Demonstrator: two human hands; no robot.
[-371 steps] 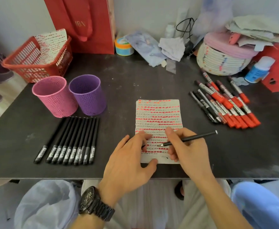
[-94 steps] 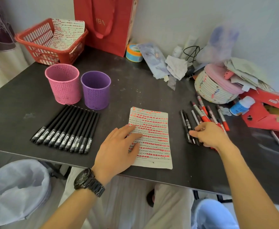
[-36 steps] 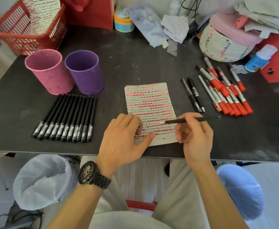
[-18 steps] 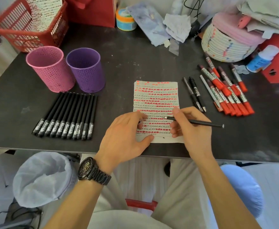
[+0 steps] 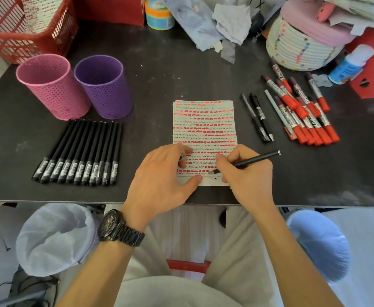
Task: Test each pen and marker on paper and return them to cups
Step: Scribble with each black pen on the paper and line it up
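Note:
A sheet of paper covered in red and black test marks lies mid-table. My left hand rests on its lower left part, fingers curled slightly, thumb on the bottom margin. My right hand grips a black pen, its tip touching the paper's lower right. A pink cup and a purple cup stand at the left. A row of black pens lies in front of the cups. Right of the paper lie two black pens and several red markers.
A red basket holding marked paper sits at the back left, with a red bag beside it. A woven basket, a glue bottle, a tape roll and rags crowd the back. A bin with a white liner stands below the table edge.
My right hand took a black pen from the right-hand pile and brought it down to the paper's lower right. The pen tip now touches the sheet. My left hand stayed on the paper.

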